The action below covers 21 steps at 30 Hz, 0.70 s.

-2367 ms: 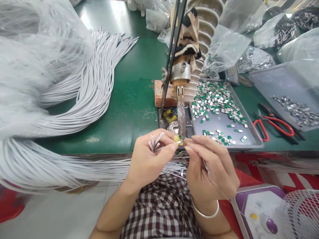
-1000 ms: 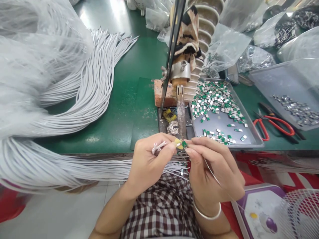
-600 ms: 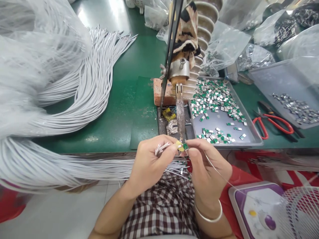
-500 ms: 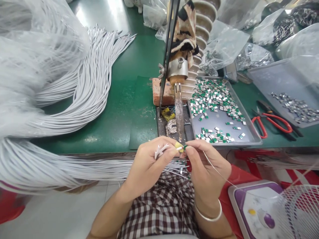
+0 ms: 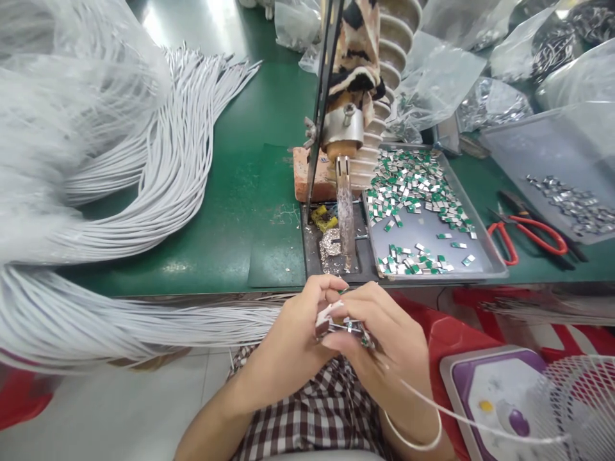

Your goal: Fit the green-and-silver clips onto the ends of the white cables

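In front of the bench edge, my left hand [image 5: 291, 342] is curled round a few short white wire ends [image 5: 329, 314]. My right hand [image 5: 391, 346] is close against it, fingers bent and thumb over the same spot. Small green-and-silver circuit boards [image 5: 353, 325] show between the two hands, on wires below. A thin pale strand like solder wire [image 5: 446, 413] trails from my right palm toward the lower right. What its fingertips pinch is partly hidden. Just beyond the hands, a soldering iron [image 5: 344, 211] points down from its clamp.
A large bundle of white wires [image 5: 182, 141] covers the left side. Right of the iron lies a tray [image 5: 494, 266] of small circuit boards, then red-handled pliers [image 5: 538, 232] and another tray [image 5: 509, 137] with metal parts. A brick [image 5: 307, 176] stands behind the iron. A fan [image 5: 509, 390] is lower right.
Both hands have dropped from near the iron's tip toward my lap and come together. The right hand has turned over the wires, and the strand now leaves lower down.
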Available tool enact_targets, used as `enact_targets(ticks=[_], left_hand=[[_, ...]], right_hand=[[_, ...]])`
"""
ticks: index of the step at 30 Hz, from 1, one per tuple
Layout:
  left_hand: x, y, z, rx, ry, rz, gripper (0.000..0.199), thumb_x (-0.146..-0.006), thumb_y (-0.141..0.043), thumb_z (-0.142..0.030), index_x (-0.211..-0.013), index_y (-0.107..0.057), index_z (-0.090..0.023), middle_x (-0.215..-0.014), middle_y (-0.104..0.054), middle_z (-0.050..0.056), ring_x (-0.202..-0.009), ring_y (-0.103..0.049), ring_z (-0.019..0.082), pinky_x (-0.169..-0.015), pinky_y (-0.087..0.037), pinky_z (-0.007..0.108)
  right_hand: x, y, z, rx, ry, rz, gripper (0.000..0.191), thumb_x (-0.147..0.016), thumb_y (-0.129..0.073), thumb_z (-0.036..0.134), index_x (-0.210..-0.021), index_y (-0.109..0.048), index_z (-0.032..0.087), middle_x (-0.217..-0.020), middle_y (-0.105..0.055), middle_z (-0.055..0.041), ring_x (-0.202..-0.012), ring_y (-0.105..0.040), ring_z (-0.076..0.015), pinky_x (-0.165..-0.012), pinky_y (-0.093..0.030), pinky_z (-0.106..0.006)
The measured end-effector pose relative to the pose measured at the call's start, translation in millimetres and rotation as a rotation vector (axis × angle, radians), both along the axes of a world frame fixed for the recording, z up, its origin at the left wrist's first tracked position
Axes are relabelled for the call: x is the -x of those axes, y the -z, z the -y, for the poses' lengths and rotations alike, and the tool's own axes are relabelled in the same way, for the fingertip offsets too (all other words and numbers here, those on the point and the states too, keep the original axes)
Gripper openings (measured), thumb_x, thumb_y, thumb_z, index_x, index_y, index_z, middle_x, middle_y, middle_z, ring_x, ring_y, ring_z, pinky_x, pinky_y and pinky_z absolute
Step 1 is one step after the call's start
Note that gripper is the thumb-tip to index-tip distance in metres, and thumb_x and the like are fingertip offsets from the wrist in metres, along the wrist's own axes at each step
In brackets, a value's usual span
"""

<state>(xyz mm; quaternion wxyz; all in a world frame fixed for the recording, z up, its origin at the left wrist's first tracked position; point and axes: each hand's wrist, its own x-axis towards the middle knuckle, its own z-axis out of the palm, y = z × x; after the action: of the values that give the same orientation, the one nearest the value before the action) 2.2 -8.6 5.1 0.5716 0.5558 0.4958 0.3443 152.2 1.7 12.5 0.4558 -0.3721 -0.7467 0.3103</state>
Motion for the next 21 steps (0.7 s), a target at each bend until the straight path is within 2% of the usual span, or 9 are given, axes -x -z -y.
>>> enact_targets(ticks=[2,4,6,9,16,21], left_hand=[[1.7,-1.2,-0.9,-0.038,0.045,-0.044,0.043,-0.081,-0.068,-0.006,-0.115,-0.052,-0.027,-0.101,-0.067,-0.003,-0.087,-0.063,0.013,-0.073,-0.046,0.021],[5.6,-1.5,-1.8,-0.112,0.045,-0.065,0.026,-0.083,-0.070,-0.011,-0.101,-0.058,-0.024,-0.088,-0.065,-0.004,-0.076,-0.060,0.012,-0.066,-0.042,0.021],[9.5,-1.0,-2.6,-0.236,-0.013,-0.052,0.007,-0.089,-0.065,-0.017,-0.086,-0.060,-0.021,-0.076,-0.060,-0.003,-0.068,-0.054,0.011,-0.062,-0.039,0.022],[11.4,0.5,-3.5,-0.387,-0.134,-0.013,0.017,-0.095,-0.059,-0.021,-0.078,-0.062,-0.019,-0.072,-0.057,-0.001,-0.067,-0.051,0.011,-0.061,-0.038,0.023],[5.7,3.8,-6.9,-0.452,-0.236,-0.021,0.010,-0.089,-0.068,-0.019,-0.079,-0.067,-0.019,-0.069,-0.056,-0.001,-0.064,-0.048,0.013,-0.057,-0.036,0.024],[2.9,4.6,-8.1,-0.436,-0.253,-0.001,0.014,-0.089,-0.067,-0.019,-0.077,-0.063,-0.018,-0.069,-0.053,-0.002,-0.063,-0.047,0.011,-0.056,-0.035,0.024]], right_hand=[[1.7,-0.1,-1.0,0.004,0.015,-0.012,0.009,-0.087,-0.066,0.008,-0.089,-0.065,0.018,-0.083,-0.069,-0.0006,-0.079,-0.058,-0.0113,-0.073,-0.049,-0.025],[-0.3,0.4,-2.6,0.034,0.058,-0.066,0.011,-0.086,-0.066,0.007,-0.087,-0.067,0.018,-0.079,-0.069,0.0005,-0.074,-0.058,-0.0104,-0.069,-0.049,-0.024],[-4.0,0.7,-4.4,0.087,0.076,-0.130,0.013,-0.084,-0.068,0.007,-0.087,-0.069,0.020,-0.077,-0.070,0.0016,-0.071,-0.060,-0.0095,-0.066,-0.049,-0.023],[-8.2,0.0,-6.7,0.172,0.014,-0.167,0.019,-0.085,-0.065,0.005,-0.090,-0.072,0.022,-0.080,-0.074,0.0012,-0.070,-0.063,-0.0103,-0.065,-0.051,-0.024],[-6.9,0.8,-8.9,0.313,0.029,-0.224,0.017,-0.086,-0.062,0.009,-0.085,-0.073,0.022,-0.075,-0.072,-0.0006,-0.067,-0.064,-0.0124,-0.059,-0.050,-0.025],[-5.1,1.2,-8.8,0.254,0.063,-0.217,0.019,-0.086,-0.062,0.007,-0.087,-0.073,0.022,-0.076,-0.071,0.0001,-0.068,-0.063,-0.0113,-0.060,-0.049,-0.024]])
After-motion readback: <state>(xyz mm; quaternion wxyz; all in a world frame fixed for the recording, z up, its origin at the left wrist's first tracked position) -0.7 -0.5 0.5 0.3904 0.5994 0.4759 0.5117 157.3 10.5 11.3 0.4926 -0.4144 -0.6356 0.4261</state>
